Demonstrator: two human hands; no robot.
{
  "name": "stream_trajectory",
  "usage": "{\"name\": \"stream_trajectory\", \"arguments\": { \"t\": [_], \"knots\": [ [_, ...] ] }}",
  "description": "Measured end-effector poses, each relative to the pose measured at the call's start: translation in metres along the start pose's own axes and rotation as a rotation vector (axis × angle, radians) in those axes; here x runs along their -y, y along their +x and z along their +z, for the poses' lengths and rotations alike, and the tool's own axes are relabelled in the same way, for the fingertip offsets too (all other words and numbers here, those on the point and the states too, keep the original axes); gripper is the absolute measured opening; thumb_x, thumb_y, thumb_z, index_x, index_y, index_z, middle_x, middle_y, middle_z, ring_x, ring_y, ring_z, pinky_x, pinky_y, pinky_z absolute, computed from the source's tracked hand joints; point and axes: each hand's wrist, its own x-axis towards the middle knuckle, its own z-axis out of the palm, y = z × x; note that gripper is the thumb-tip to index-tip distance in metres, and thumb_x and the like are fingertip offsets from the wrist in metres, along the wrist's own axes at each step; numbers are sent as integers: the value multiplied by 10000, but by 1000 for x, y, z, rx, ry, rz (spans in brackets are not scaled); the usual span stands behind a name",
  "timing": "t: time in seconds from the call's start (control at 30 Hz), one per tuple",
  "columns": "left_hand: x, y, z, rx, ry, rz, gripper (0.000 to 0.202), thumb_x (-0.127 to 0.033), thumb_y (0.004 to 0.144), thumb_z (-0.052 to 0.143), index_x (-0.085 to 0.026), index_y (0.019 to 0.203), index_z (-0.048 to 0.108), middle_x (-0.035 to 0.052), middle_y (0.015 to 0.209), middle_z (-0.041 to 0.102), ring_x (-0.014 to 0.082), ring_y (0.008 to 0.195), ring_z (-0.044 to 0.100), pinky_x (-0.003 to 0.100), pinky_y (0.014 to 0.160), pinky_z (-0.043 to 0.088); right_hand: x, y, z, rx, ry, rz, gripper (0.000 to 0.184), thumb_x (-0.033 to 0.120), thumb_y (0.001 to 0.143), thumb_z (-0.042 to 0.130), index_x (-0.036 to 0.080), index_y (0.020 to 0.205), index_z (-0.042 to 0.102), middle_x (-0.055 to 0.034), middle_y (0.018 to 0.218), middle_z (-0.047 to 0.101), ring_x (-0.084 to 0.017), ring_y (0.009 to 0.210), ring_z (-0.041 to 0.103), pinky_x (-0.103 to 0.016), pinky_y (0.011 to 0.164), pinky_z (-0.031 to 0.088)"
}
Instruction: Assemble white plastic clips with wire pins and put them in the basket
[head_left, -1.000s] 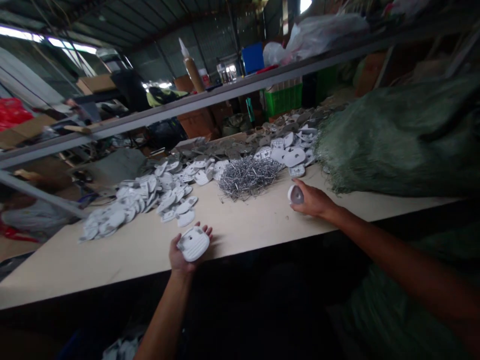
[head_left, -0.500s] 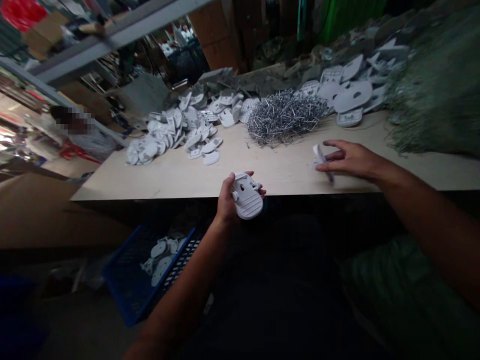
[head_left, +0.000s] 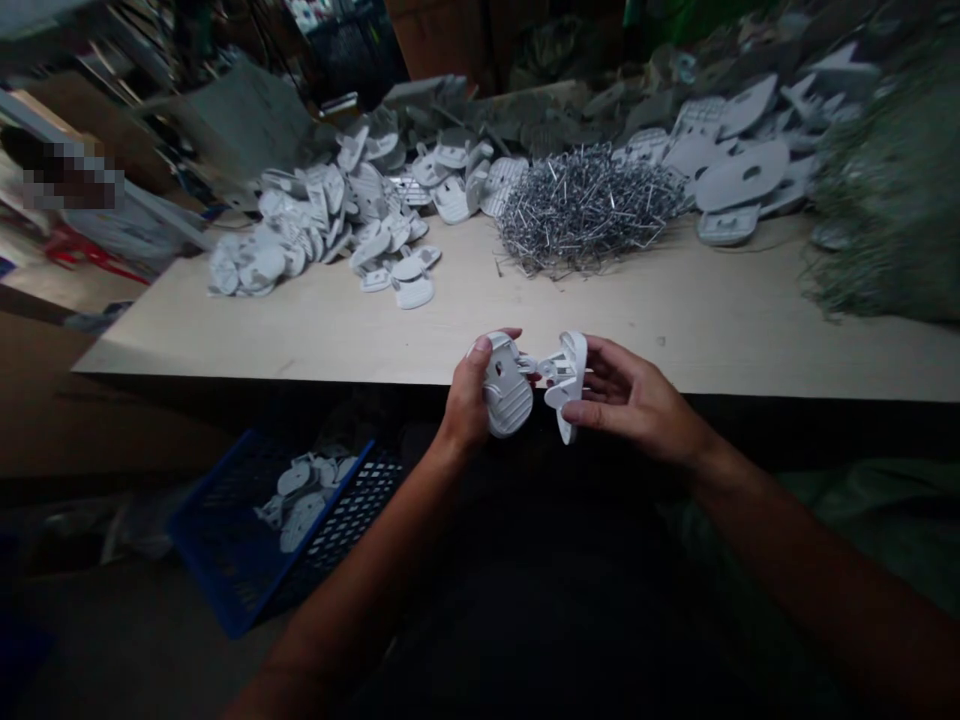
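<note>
My left hand grips an oval white plastic part with a ribbed face, just over the table's front edge. My right hand holds a second, narrower white plastic part upright by its side. The two parts meet at their small tabs, though my fingers hide some of the join. Beyond them, a loose heap of similar white plastic parts lies on the pale wooden table, and a tangled pile of short metal wire pins sits behind my hands.
A blue plastic crate holding white parts stands on the floor below the table's front edge. Grey parts lie along the back, a green mesh sack bulges at right, and a person sits at far left.
My right hand has lifted its part off the table and moved left, bringing it against the part in my left hand. The view has tilted down, showing more of the crate.
</note>
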Motion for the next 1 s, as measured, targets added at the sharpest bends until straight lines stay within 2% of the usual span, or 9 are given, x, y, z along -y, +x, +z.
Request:
{"name": "stream_trajectory", "arguments": {
  "t": [0.13, 0.27, 0.33, 0.47, 0.6, 0.73, 0.83, 1.0],
  "knots": [
    [3, 4, -7, -37, 40, 38, 601, -686, 949, 633, -199, 1298, 682, 79, 1004, 752, 264, 898, 765, 382, 824, 599, 0, 7, 8, -32, -35, 3, 860, 476, 781, 980, 268, 1502, 559, -116, 1454, 670, -339, 1327, 666, -557, 1173, 538],
    [7, 7, -8, -65, 68, 106, 570, -628, 946, 674, -199, 1321, 664, 80, 1037, 738, 252, 921, 748, 358, 814, 579, -8, 16, 19, -56, -80, 14, 935, 441, 792, 979, 278, 1575, 495, -114, 1478, 658, -342, 1354, 651, -571, 1203, 509],
    [7, 9, -4, -73, 11, 88, 552, -607, 954, 660, -202, 1330, 653, 85, 1056, 740, 250, 929, 742, 361, 821, 576, -12, 18, 25, -83, -151, -13, 964, 427, 811, 968, 298, 1618, 457, -106, 1503, 644, -352, 1377, 633, -582, 1216, 497],
    [-3, 15, 4, -107, -171, 3, 533, -606, 1000, 510, -187, 1296, 656, 113, 1083, 758, 269, 937, 751, 396, 828, 591, -13, 21, 35, -112, -305, -76, 996, 405, 841, 950, 355, 1672, 404, -69, 1592, 574, -373, 1433, 581, -608, 1240, 473],
    [-12, 22, 8, -126, -216, -20, 500, -582, 1010, 476, -185, 1257, 654, 122, 1110, 764, 278, 962, 757, 405, 838, 593, -12, 27, 38, -113, -346, -84, 1025, 371, 831, 961, 385, 1683, 392, -43, 1635, 526, -390, 1461, 549, -633, 1246, 461],
    [-10, 26, 8, -187, -203, 3, 423, -536, 1019, 482, -203, 1220, 647, 101, 1089, 754, 253, 937, 749, 370, 812, 585, -17, 33, 36, -115, -363, -76, 1052, 350, 821, 966, 399, 1693, 379, -27, 1633, 525, -405, 1462, 545, -670, 1249, 439],
    [-9, 27, 6, -211, -179, 18, 394, -517, 1032, 470, -210, 1201, 651, 88, 1082, 744, 231, 905, 731, 340, 774, 574, -18, 39, 36, -116, -392, -77, 1052, 365, 821, 964, 410, 1694, 379, -12, 1645, 511, -405, 1461, 545, -656, 1259, 430],
    [-23, 33, 7, -213, -40, 107, 346, -465, 1042, 509, -206, 1209, 667, 82, 1101, 735, 223, 942, 705, 331, 827, 561, -4, 59, 38, -79, -439, -113, 1016, 389, 805, 970, 370, 1673, 443, -24, 1607, 559, -408, 1481, 521, -624, 1289, 386]
  ]
}}
